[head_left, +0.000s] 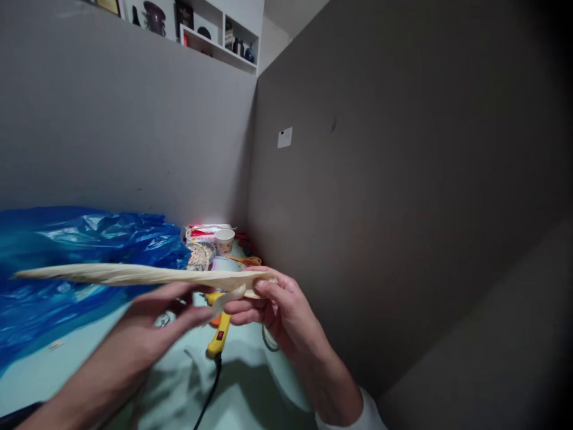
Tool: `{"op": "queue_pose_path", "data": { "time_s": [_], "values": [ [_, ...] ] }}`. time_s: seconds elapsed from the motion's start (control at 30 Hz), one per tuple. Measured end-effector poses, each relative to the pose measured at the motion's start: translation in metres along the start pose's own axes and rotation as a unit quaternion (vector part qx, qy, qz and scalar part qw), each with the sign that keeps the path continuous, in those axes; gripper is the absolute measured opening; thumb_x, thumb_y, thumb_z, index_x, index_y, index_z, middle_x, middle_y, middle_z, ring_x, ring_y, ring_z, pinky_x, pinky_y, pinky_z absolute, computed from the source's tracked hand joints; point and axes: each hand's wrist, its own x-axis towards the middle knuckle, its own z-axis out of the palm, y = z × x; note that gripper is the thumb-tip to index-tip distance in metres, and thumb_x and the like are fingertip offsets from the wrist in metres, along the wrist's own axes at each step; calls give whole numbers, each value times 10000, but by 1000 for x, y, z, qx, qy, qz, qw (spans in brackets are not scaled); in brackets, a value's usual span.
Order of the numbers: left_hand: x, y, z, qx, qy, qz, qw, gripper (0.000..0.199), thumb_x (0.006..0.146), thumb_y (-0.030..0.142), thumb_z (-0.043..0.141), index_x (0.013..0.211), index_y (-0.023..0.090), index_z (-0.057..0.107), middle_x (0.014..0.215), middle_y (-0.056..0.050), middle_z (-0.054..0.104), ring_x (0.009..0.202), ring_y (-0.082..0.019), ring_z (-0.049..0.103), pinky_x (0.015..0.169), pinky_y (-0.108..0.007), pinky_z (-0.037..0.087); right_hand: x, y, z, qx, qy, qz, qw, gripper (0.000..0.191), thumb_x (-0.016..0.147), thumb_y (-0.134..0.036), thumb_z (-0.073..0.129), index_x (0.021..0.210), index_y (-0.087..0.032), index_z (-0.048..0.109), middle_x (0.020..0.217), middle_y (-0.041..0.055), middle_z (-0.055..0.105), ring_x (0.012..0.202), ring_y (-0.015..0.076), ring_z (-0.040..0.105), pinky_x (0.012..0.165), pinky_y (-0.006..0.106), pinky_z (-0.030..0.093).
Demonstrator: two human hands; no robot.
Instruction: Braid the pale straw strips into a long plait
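A long, pale, dried corn husk (134, 275) stretches across the view, its narrow tip pointing left. Its wider right end is pinched between the thumb and fingers of my right hand (280, 301). A loose strip of husk (230, 297) curls down from that end. My left hand (172, 310), slightly blurred, is below the husk, with its thumb at the strip's lower end and its fingertips partly hidden. Under the hands lies a yellow glue gun (218, 337) with a red switch and a black cord; its front part is covered.
Crumpled blue plastic (102, 239) covers the table's left side. At the back corner are a paper cup (224, 240), a braided pale piece (201, 255), a red-and-white packet (206, 229) and orange-handled scissors (250, 260). A grey wall (403, 179) rises close on the right.
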Motion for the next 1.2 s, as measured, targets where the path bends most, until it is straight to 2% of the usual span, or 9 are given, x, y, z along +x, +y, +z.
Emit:
{"op": "queue_pose_path", "data": {
  "time_s": [0.07, 0.27, 0.33, 0.43, 0.6, 0.73, 1.03, 1.1, 1.2],
  "values": [
    [-7, 23, 24, -98, -104, -30, 989, 365, 751, 581, 720, 926, 269, 792, 892, -10, 762, 910, -267, 652, 775, -300, 501, -5, 1, 8, -24, -1, -10, 1000, 267, 776, -298, 690, 974, -129, 628, 740, 66, 740, 615, 180, 740, 576, 226, 585],
    [-22, 16, 33, -192, -127, -93, 969, 340, 737, 572, 769, 761, 233, 754, 643, 30, 633, 637, -142, 497, 587, -217, 386, -18, -16, -4, -247, 145, -117, 951, 254, 824, -369, 610, 970, -161, 616, 749, 16, 677, 524, 131, 644, 480, 199, 456],
    [-32, 15, 29, -216, -132, -133, 958, 378, 742, 611, 750, 761, 233, 747, 623, 30, 618, 620, -131, 447, 573, -205, 363, -24, -30, -11, -359, 237, -201, 880, 246, 865, -364, 557, 1022, -180, 605, 772, 14, 664, 560, 139, 625, 514, 217, 443],
    [-45, 17, 24, -278, -122, -170, 937, 374, 749, 601, 749, 778, 228, 736, 651, 12, 637, 613, -132, 432, 591, -213, 389, -34, -52, -14, -584, 319, -247, 704, 215, 912, -283, 482, 1073, -205, 602, 821, 31, 670, 637, 160, 608, 577, 246, 396],
    [-60, 4, 18, -331, -102, -200, 916, 310, 774, 511, 774, 847, 219, 701, 684, 7, 655, 606, -119, 446, 565, -183, 404, -42, -67, -8, -871, 209, -26, 444, 158, 898, -194, 520, 838, -209, 665, 613, 41, 626, 510, 169, 538, 530, 290, 215],
    [-69, -14, 12, -376, -36, -257, 889, 416, 746, 444, 829, 1091, 275, 670, 687, 26, 665, 603, -117, 536, 550, -165, 457, -27, -57, -16, -919, 160, 18, 360, 218, 920, -128, 494, 865, -184, 697, 669, 109, 661, 594, 222, 629, 559, 293, 303],
    [-78, -44, -12, -354, 167, -259, 883, 338, 824, 265, 742, 1151, 305, 666, 730, 49, 686, 610, -106, 605, 545, -130, 528, 11, -12, -27, -906, 140, -1, 401, 320, 915, -2, 461, 1136, -125, 657, 1101, 207, 665, 1002, 292, 634, 729, 320, 441],
    [-80, -47, -14, -322, 182, -242, 897, 355, 834, 340, 731, 1175, 297, 643, 688, 54, 684, 553, -99, 534, 504, -125, 482, 9, -1, -14, -866, 112, -33, 485, 249, 937, -52, 489, 1063, -143, 684, 1082, 178, 679, 986, 269, 626, 756, 309, 437],
    [-85, -48, -7, -245, 172, -209, 931, 534, 779, 481, 749, 1262, 325, 581, 657, 42, 708, 534, -124, 499, 509, -174, 461, 1, 28, 14, -674, -48, -62, 735, 220, 1005, -247, 511, 957, -192, 718, 962, 92, 722, 862, 210, 645, 767, 286, 438]
  ]
}}
